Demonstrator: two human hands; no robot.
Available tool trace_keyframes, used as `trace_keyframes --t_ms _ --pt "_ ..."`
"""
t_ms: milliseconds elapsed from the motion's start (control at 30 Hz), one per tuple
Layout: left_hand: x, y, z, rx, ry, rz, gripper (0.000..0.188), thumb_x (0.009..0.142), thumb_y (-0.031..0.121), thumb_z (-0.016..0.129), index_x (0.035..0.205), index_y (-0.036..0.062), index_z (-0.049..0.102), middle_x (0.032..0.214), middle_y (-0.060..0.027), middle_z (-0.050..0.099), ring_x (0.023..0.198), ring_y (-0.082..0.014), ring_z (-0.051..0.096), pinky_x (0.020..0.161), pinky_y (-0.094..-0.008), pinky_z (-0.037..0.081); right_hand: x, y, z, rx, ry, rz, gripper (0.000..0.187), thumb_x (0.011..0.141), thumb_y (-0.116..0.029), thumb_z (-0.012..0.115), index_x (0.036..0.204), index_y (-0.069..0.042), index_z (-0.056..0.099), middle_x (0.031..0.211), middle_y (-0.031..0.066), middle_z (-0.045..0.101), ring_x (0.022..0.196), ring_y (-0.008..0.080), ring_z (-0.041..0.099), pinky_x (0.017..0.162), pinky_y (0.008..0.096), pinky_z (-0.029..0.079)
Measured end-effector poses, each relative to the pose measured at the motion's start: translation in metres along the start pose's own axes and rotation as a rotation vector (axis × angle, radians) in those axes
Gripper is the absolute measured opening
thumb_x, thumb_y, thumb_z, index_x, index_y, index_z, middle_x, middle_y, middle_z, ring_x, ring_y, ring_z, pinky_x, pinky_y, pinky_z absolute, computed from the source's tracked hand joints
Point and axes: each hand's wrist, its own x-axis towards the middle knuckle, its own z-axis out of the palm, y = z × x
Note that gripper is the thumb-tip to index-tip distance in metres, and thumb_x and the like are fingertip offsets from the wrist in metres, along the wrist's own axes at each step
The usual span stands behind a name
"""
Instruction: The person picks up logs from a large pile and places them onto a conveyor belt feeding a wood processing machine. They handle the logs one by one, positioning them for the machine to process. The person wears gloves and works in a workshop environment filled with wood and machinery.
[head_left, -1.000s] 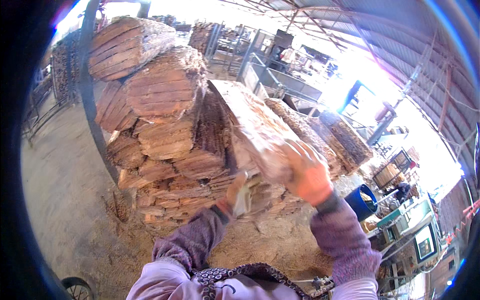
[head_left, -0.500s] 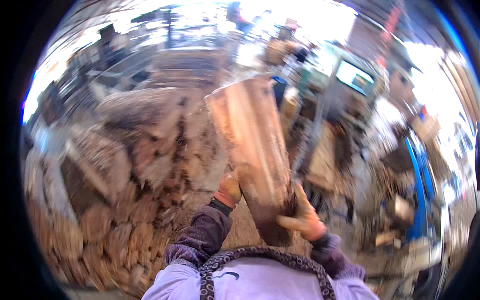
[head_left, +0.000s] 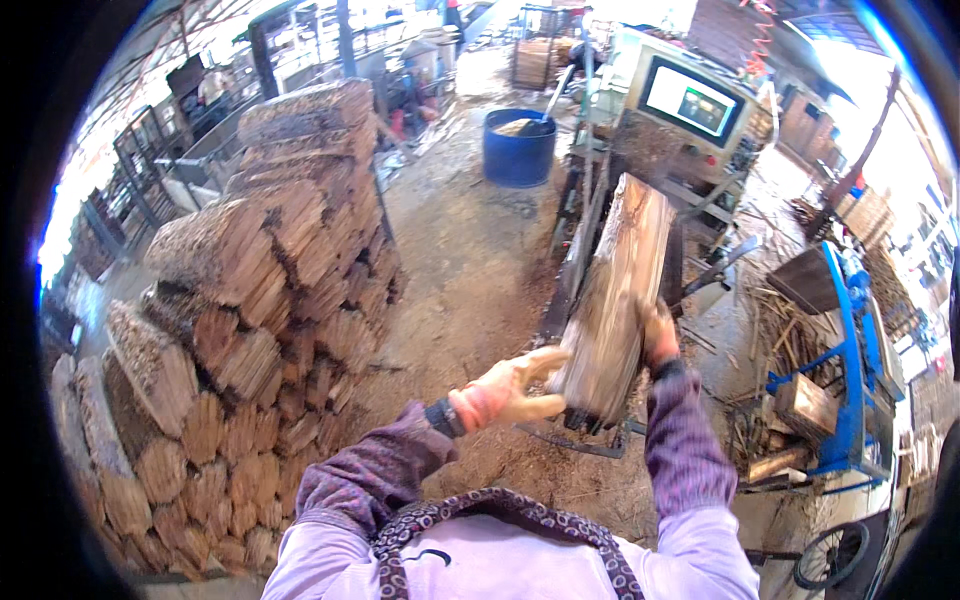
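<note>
A long split log [head_left: 622, 300] with pale, rough faces lies lengthwise in front of me, over the dark bed of a machine [head_left: 560, 300]. Whether its full length rests on the bed I cannot tell. My right hand [head_left: 657, 335], in an orange and yellow work glove, grips the log's right side, its fingers partly hidden against the wood. At the near left end of the log is my left hand [head_left: 515, 388], gloved alike, fingers spread and thumb apart, close beside the wood and not wrapped round it.
Stacked split logs [head_left: 215, 440] rise along my left. Ahead stands a blue tub [head_left: 519, 150] with a handle sticking out. A control cabinet with a lit screen [head_left: 692, 100] is beyond the log. At right are a blue metal frame [head_left: 850, 370], wood scraps [head_left: 775, 330] and a wheel [head_left: 832, 555].
The log, earlier held up between both hands, has swung right and now lies over the machine bed. My left hand has opened away from its side. The view has turned and is sharper.
</note>
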Motion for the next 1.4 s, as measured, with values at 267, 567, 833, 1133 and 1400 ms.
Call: trace_keyframes --t_ms 267,567,833,1133,1400 --pt "-0.252 -0.065 -0.096 0.391 0.459 -0.535 0.075 0.087 0.041 0.08 0.145 0.002 0.052 0.14 -0.0184 0.061 0.132 -0.0248 0.056 0.109 -0.0383 0.046 0.02 0.128 0.078 -1.134 -0.062 0.09 0.069 0.096 -0.043 0.069 0.147 -0.002 0.046 0.143 0.017 0.052 0.128 0.0312 0.054 0.105 0.0457 0.047" --pt "-0.458 0.101 -0.202 1.592 1.695 -0.146 0.072 0.083 0.04 0.079 0.142 0.0064 0.055 0.142 -0.0231 0.056 0.13 -0.0438 0.054 0.11 -0.0512 0.043 -0.048 -0.172 0.411 -0.225 -0.589 -0.662 0.067 0.082 -0.018 0.078 0.141 0.004 0.053 0.142 0.026 0.056 0.132 0.0411 0.054 0.112 0.0452 0.042" --pt "-0.56 0.066 -0.263 1.752 1.429 -1.199 0.098 0.082 0.064 0.071 0.159 0.0154 0.034 0.154 -0.0168 0.046 0.145 -0.0348 0.041 0.125 -0.0513 0.019 -0.057 -0.363 0.684 -0.158 -0.778 -1.178 0.086 0.078 -0.047 0.079 0.147 -0.008 0.047 0.147 0.0201 0.052 0.135 0.0374 0.051 0.113 0.0487 0.041" --pt "-0.56 0.085 -0.3 1.491 1.525 -0.766 0.098 0.079 0.058 0.074 0.158 0.0148 0.035 0.148 -0.0284 0.05 0.135 -0.0431 0.051 0.119 -0.0513 0.03 -0.036 -0.422 0.787 -0.12 -1.218 -0.83 0.085 0.078 -0.029 0.085 0.147 0.0 0.046 0.122 0.0138 0.07 0.109 0.0267 0.069 0.096 0.035 0.054" --pt "-0.514 0.101 -0.342 1.435 1.695 -0.365 0.098 0.081 0.054 0.073 0.16 0.0095 0.033 0.156 -0.0285 0.04 0.149 -0.0454 0.033 0.118 -0.052 0.03 0.022 -0.489 0.836 -0.158 -1.442 -0.36 0.072 0.091 -0.038 0.071 0.152 -0.009 0.046 0.131 0.0171 0.065 0.117 0.0289 0.065 0.098 0.0386 0.054"
